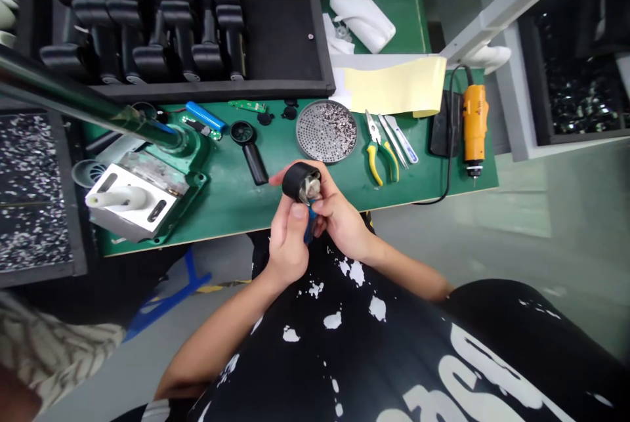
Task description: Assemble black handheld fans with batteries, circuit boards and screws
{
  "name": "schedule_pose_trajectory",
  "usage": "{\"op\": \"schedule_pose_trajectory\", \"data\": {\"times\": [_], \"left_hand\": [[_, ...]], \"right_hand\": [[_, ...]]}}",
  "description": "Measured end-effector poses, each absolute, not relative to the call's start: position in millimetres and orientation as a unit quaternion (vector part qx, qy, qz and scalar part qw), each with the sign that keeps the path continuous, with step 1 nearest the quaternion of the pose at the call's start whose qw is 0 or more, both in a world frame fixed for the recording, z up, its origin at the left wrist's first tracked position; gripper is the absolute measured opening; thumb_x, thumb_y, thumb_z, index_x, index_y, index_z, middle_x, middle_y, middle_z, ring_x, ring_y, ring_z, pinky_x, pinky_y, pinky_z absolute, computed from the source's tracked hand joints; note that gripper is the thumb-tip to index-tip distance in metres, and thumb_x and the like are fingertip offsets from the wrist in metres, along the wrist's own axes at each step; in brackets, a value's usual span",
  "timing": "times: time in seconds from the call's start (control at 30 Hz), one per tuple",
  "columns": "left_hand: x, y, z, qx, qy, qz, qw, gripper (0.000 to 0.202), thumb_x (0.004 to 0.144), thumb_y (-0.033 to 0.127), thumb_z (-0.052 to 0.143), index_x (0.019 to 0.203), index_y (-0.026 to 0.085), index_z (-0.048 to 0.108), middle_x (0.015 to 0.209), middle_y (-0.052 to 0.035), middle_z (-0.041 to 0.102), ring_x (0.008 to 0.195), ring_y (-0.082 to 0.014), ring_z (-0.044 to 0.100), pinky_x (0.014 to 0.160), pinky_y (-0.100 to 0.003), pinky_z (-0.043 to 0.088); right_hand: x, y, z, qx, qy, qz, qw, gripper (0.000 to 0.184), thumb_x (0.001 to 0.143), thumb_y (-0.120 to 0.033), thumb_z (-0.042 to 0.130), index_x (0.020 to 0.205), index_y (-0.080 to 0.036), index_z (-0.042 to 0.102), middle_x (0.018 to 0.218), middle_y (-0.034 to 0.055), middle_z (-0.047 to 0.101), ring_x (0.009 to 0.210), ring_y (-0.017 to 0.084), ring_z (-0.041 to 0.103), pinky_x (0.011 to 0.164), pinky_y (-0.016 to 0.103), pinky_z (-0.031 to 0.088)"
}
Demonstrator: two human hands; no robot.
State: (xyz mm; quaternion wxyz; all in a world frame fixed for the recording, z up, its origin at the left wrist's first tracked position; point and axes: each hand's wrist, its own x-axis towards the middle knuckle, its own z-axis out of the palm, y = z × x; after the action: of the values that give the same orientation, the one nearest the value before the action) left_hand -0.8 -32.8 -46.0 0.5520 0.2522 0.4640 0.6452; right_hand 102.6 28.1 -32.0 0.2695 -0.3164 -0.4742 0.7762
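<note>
Both my hands hold a black cylindrical housing point(297, 182) up above the front edge of the green work mat point(275, 192). A metal motor-like part point(311, 187) shows in its open end, and a blue part point(310, 225) sticks out below, mostly hidden by my fingers. My left hand point(290, 241) grips the lower side with its thumb on top. My right hand point(339, 218) wraps the metal end. Nearest to them lie a black handle piece point(254, 161) and a round perforated metal tray point(326, 131) full of small screws.
Yellow-handled pliers point(380, 156), tweezers point(394, 140) and an orange electric screwdriver point(475, 123) lie to the right. A blue cylindrical battery point(205, 116) and a green circuit board point(247, 106) sit behind. A green-based press point(138, 195) stands left; a tray of black handles point(147, 21) lies beyond.
</note>
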Motion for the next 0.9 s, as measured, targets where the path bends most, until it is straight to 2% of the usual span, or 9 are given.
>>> {"op": "schedule_pose_trajectory", "data": {"times": [0.07,0.1,0.13,0.17,0.23,0.33,0.43,0.67,0.9], "left_hand": [[-5,-22,-38,0.187,0.458,0.647,0.58,0.04,0.101,0.06,0.065,0.103,0.021,0.073,0.076,-0.0004,0.058,0.062,-0.013,0.058,0.062,-0.028,0.056],[-7,-16,-35,0.154,0.458,0.643,0.594,0.042,0.102,0.061,0.064,0.1,0.02,0.074,0.074,0.0,0.057,0.061,-0.0124,0.057,0.062,-0.028,0.056],[-11,-11,-32,0.126,0.462,0.637,0.604,0.043,0.102,0.061,0.063,0.097,0.019,0.074,0.073,0.0,0.056,0.061,-0.0126,0.057,0.063,-0.028,0.056],[-14,-8,-29,0.105,0.469,0.629,0.611,0.044,0.102,0.061,0.063,0.094,0.019,0.073,0.072,-0.0004,0.056,0.062,-0.0134,0.059,0.065,-0.029,0.057],[-18,-4,-27,0.085,0.49,0.61,0.617,0.046,0.101,0.061,0.064,0.087,0.018,0.071,0.072,-0.002,0.059,0.069,-0.0161,0.064,0.068,-0.03,0.058],[-20,-7,-29,0.084,0.518,0.592,0.612,0.047,0.098,0.063,0.069,0.086,0.018,0.07,0.075,-0.0031,0.063,0.075,-0.0185,0.068,0.07,-0.031,0.059],[-18,-14,-35,0.117,0.542,0.591,0.586,0.045,0.097,0.064,0.07,0.093,0.019,0.071,0.077,-0.0023,0.063,0.078,-0.0192,0.069,0.071,-0.032,0.059],[-14,-22,-42,0.242,0.556,0.582,0.542,0.046,0.103,0.066,0.058,0.098,0.022,0.07,0.087,-0.0053,0.068,0.09,-0.0228,0.07,0.077,-0.035,0.059],[-11,-15,-39,0.314,0.552,0.573,0.518,0.047,0.106,0.066,0.052,0.101,0.022,0.069,0.098,-0.0068,0.07,0.096,-0.0232,0.069,0.085,-0.038,0.058]], "right_hand": [[104,32,-36,-0.325,-0.542,0.72,0.287,0.065,0.101,-0.038,0.046,0.164,-0.032,0.029,0.126,0.0067,0.061,0.074,0.013,0.058,0.059,0.025,0.056],[107,35,-38,-0.323,-0.591,0.673,0.307,0.07,0.103,-0.044,0.052,0.166,-0.032,0.025,0.142,0.0102,0.056,0.092,0.017,0.065,0.073,0.03,0.063],[110,39,-40,-0.313,-0.646,0.617,0.323,0.076,0.102,-0.048,0.06,0.167,-0.031,0.026,0.155,0.0128,0.048,0.115,0.022,0.065,0.091,0.038,0.065],[114,42,-41,-0.296,-0.701,0.558,0.331,0.081,0.099,-0.051,0.069,0.166,-0.029,0.03,0.161,0.0143,0.042,0.134,0.027,0.058,0.108,0.045,0.06],[123,49,-41,-0.259,-0.785,0.464,0.319,0.083,0.094,-0.052,0.079,0.162,-0.026,0.039,0.16,0.0159,0.044,0.15,0.03,0.047,0.125,0.051,0.048],[136,57,-36,-0.235,-0.841,0.398,0.282,0.077,0.095,-0.052,0.078,0.157,-0.023,0.045,0.149,0.0161,0.056,0.142,0.029,0.056,0.123,0.05,0.05],[143,65,-29,-0.216,-0.861,0.372,0.272,0.07,0.095,-0.053,0.078,0.152,-0.023,0.051,0.143,0.0153,0.06,0.134,0.029,0.062,0.116,0.05,0.056],[140,76,-22,-0.185,-0.855,0.383,0.297,0.058,0.088,-0.042,0.082,0.136,-0.021,0.057,0.123,0.0107,0.06,0.114,0.026,0.064,0.098,0.045,0.062],[143,79,-28,-0.18,-0.834,0.404,0.33,0.057,0.084,-0.044,0.084,0.13,-0.023,0.058,0.117,0.0076,0.055,0.103,0.022,0.061,0.088,0.041,0.065]]}}
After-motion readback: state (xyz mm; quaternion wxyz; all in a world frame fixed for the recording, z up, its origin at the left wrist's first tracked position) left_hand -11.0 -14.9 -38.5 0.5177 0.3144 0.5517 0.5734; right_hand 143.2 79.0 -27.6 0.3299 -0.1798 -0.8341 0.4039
